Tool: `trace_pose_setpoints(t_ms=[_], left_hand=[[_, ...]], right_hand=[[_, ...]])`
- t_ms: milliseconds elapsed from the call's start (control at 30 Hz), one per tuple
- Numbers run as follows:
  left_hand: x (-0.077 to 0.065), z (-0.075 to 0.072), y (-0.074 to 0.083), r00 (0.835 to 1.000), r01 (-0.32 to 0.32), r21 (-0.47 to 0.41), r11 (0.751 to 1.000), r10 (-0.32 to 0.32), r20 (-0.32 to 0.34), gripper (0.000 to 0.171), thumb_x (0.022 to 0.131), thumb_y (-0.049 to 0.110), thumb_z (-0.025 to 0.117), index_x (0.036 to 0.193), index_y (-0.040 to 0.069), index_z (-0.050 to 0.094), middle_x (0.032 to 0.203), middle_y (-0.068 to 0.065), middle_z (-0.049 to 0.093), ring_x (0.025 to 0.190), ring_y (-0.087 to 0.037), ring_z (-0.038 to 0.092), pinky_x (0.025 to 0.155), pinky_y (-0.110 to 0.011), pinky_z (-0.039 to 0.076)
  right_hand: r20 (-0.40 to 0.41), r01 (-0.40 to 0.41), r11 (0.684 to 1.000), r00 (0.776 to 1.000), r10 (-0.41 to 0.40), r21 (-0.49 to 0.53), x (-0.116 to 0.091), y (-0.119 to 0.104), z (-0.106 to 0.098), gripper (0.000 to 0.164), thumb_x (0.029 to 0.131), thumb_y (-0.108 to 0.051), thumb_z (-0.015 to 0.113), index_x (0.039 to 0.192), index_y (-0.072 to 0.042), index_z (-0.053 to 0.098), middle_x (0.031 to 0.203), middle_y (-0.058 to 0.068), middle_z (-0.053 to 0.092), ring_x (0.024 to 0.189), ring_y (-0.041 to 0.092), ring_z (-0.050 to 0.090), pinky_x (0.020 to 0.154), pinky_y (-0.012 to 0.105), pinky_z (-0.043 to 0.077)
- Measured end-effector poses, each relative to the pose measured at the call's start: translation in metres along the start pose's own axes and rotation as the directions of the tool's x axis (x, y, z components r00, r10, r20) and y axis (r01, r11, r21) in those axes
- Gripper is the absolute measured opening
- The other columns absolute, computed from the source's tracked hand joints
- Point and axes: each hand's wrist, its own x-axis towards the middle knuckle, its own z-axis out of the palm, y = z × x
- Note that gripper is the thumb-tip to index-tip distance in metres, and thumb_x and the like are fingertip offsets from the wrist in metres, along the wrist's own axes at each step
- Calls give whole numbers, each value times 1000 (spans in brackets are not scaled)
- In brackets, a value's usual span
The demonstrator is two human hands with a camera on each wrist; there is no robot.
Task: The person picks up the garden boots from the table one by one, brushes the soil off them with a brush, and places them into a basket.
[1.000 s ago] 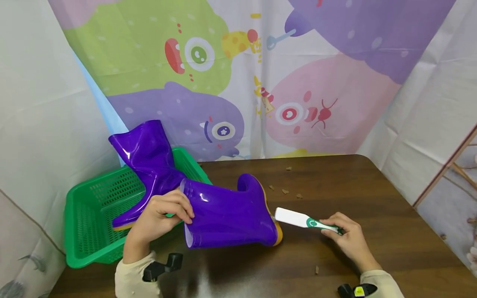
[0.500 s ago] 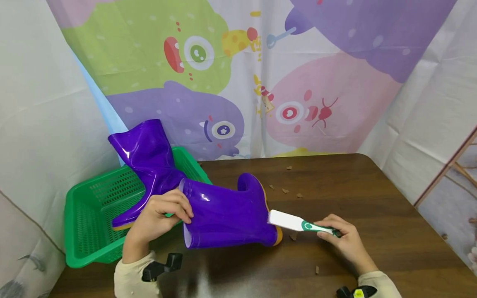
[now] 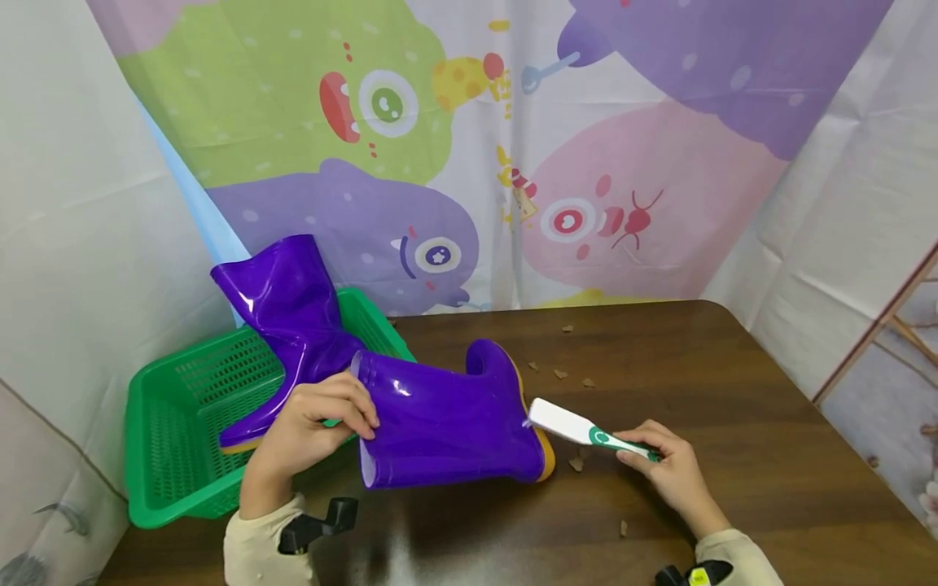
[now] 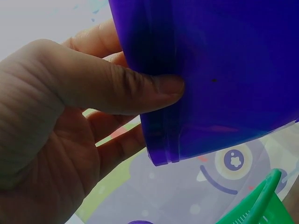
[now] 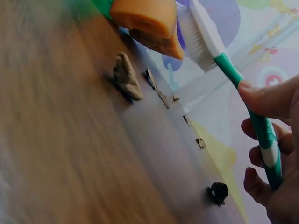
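My left hand [image 3: 322, 419] pinches the open top of a purple rain boot [image 3: 447, 423], held sideways with its sole to the right. In the left wrist view the thumb presses the outside of the boot shaft [image 4: 233, 70], with fingers behind its rim. My right hand [image 3: 670, 468] grips the green-and-white handle of a scrubbing brush [image 3: 564, 422]. Its bristles [image 5: 195, 41] are right at the yellow-orange sole [image 5: 145, 16] in the right wrist view. A second purple boot [image 3: 293, 317] leans in a green plastic basket [image 3: 157, 488] behind the left hand.
A brown clump [image 3: 576, 462] lies on the wooden table [image 3: 769, 391] below the boot's heel. Several small brown bits [image 3: 560, 374] are scattered toward the back, and another bit [image 3: 623, 528] lies nearer the front. A cartoon-printed curtain [image 3: 645, 163] hangs behind the table.
The brush has moved left along the sole, then slightly up, with the right hand following. A brown clump has appeared on the table below the heel. The left hand and boot stay nearly still.
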Motion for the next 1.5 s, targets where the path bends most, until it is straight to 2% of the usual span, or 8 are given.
trace_pose_setpoints(t_ms=[333, 433, 567, 833, 1000, 1133, 1400, 1500], left_hand=[[0, 0, 2, 999, 24, -4, 1000, -24, 22, 49, 62, -34, 54, 78, 8, 73, 83, -9, 68, 81, -22, 59, 79, -28, 45], [0, -1, 2, 1000, 22, -5, 1000, -22, 19, 49, 62, -34, 53, 78, 8, 73, 83, -9, 68, 81, -22, 59, 79, -28, 45], [0, -1, 1, 1000, 21, -3, 1000, -21, 20, 49, 62, -35, 53, 78, 8, 73, 82, -9, 68, 81, -22, 60, 79, -28, 46], [2, -1, 1, 1000, 21, 2, 1000, -21, 21, 49, 62, -34, 53, 77, 8, 73, 82, -8, 68, 81, -21, 60, 78, -28, 46], [1, 0, 0, 1000, 22, 5, 1000, -22, 16, 50, 61, -35, 52, 76, 8, 72, 81, -9, 68, 80, -22, 59, 78, -28, 45], [0, 0, -1, 1000, 11, 5, 1000, -11, 3, 49, 59, -35, 51, 75, 7, 72, 80, -9, 67, 79, -22, 59, 76, -28, 45], [0, 1, -2, 1000, 8, 0, 1000, -8, -3, 50, 58, -35, 50, 74, 7, 71, 80, -10, 66, 78, -22, 59, 75, -28, 45], [1, 2, -2, 1000, 10, 3, 1000, -10, 1, 49, 58, -35, 51, 75, 7, 71, 80, -10, 67, 78, -22, 59, 74, -28, 45]], right_hand=[[-77, -108, 992, 992, 103, -69, -2, 4, -5, 23, 73, 6, 84, 94, 1, 77, 82, 6, 66, 72, 5, 53, 62, 18, 42], [-105, -159, 987, 982, 158, 4, 0, 6, -8, 24, 74, 9, 82, 96, 6, 75, 81, 4, 65, 68, 5, 54, 60, 17, 45], [-99, -196, 963, 971, 217, 188, 2, 4, -10, 25, 75, 15, 77, 99, 15, 70, 80, 1, 64, 63, 7, 55, 54, 18, 48], [33, -165, 893, 985, 167, 418, 0, -4, -2, 26, 78, 18, 71, 103, 16, 68, 85, -1, 65, 74, 8, 53, 63, 17, 48], [150, -222, 913, 972, 180, 343, -1, -7, 6, 26, 79, 11, 75, 105, 10, 72, 87, -1, 67, 78, 9, 57, 66, 20, 49], [190, -273, 923, 955, 226, 272, -1, -6, 9, 27, 80, 6, 78, 105, 10, 72, 87, 2, 68, 79, 10, 59, 67, 21, 49], [116, -410, 886, 912, 394, 217, 0, -3, 5, 31, 78, 2, 81, 108, 10, 72, 82, 1, 66, 75, 12, 54, 64, 23, 46], [82, -415, 891, 910, 407, 185, 0, -3, 3, 33, 77, 1, 82, 107, 9, 72, 81, 2, 66, 74, 12, 52, 64, 23, 46]])
